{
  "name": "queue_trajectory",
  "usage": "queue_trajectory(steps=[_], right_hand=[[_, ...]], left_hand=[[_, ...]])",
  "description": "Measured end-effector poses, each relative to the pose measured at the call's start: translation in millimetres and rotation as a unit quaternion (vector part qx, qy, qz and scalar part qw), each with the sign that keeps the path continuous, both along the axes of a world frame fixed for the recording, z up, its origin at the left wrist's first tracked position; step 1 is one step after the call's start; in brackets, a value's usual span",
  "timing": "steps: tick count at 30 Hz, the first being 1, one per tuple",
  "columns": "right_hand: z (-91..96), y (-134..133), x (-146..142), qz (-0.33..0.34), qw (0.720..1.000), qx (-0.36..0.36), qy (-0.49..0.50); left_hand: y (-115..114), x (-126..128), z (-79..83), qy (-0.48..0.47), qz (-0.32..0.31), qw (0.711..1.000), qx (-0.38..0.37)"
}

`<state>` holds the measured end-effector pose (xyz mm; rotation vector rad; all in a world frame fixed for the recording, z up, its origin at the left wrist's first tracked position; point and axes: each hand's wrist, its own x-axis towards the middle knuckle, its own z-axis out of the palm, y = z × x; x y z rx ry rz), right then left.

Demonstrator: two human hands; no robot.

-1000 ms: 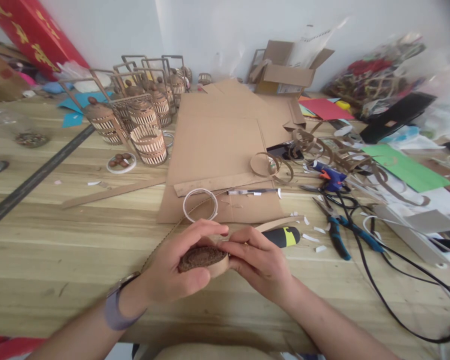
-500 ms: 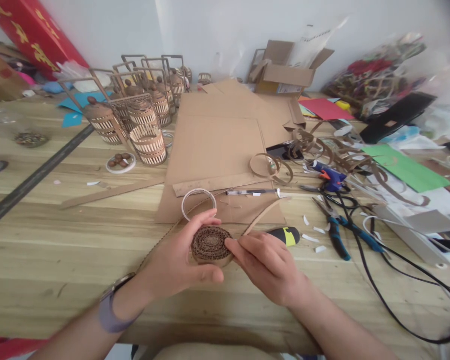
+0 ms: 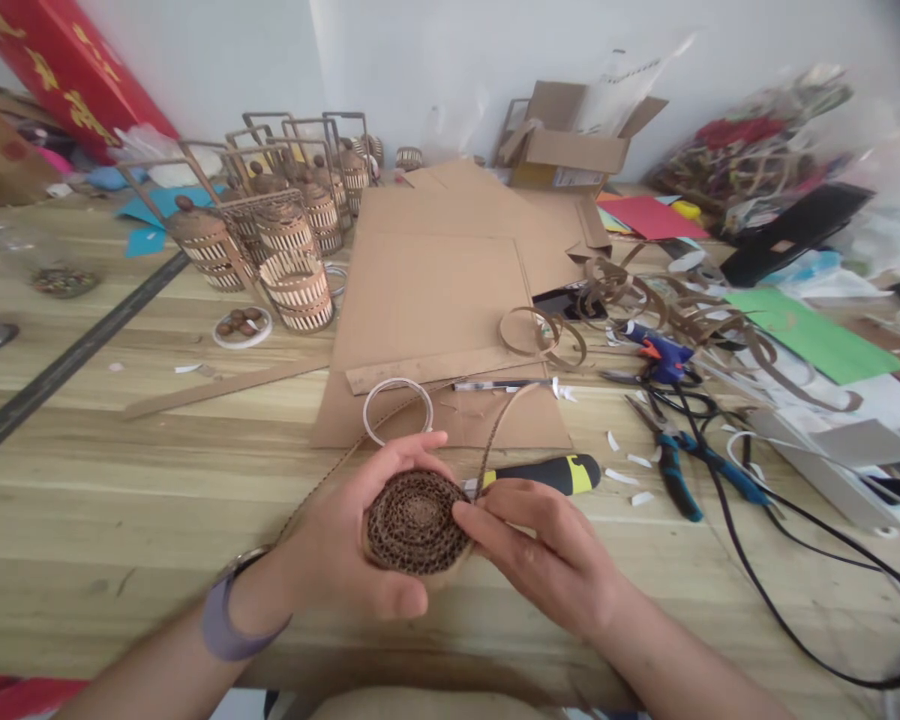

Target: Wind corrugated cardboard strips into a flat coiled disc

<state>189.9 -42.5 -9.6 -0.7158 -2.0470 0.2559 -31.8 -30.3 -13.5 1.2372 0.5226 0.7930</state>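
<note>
Above the table's near side, a round coil of corrugated cardboard strip (image 3: pixel 420 522) shows its spiral face tilted up. My left hand (image 3: pixel 356 535) wraps round the coil's left side, thumb in front and fingers behind. My right hand (image 3: pixel 544 550) pinches the strip against the coil's right edge. The loose cardboard strip (image 3: pixel 493 430) curves up and away from those fingers. Just behind lies a utility knife (image 3: pixel 547 473) with a black and yellow handle, and a white ring (image 3: pixel 367 412) rests beyond my left fingers.
Flat cardboard sheets (image 3: pixel 435 290) cover the table's middle. Several small bamboo lanterns (image 3: pixel 298 290) stand at back left, beside a dish of brown beads (image 3: pixel 241 325). On the right are a blue glue gun (image 3: pixel 664 355), pliers (image 3: pixel 675 470), a looping black cable (image 3: pixel 750 600) and curled strips (image 3: pixel 630 290).
The coil has tipped toward me and moved slightly down, showing more of its spiral face. Both hands moved with it, and more of the utility knife shows.
</note>
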Motion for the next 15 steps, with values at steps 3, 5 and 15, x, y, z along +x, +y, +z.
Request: queue_trajectory(steps=[3, 5, 15], right_hand=[[-2.1, 1.9, -4.5, -0.012, 0.998, -0.024, 0.053], [-3.8, 2.7, -5.9, -0.011, 0.998, -0.028, 0.062], [-13.5, 10.5, 10.1, -0.073, 0.996, 0.049, -0.032]], left_hand=[[-1.0, -0.4, 2.9, -0.031, -0.019, 0.999, 0.002], [0.0, -0.8, 3.3, -0.041, -0.028, 0.999, -0.001], [10.7, 0.1, -0.8, 0.022, 0.055, 0.998, -0.018]])
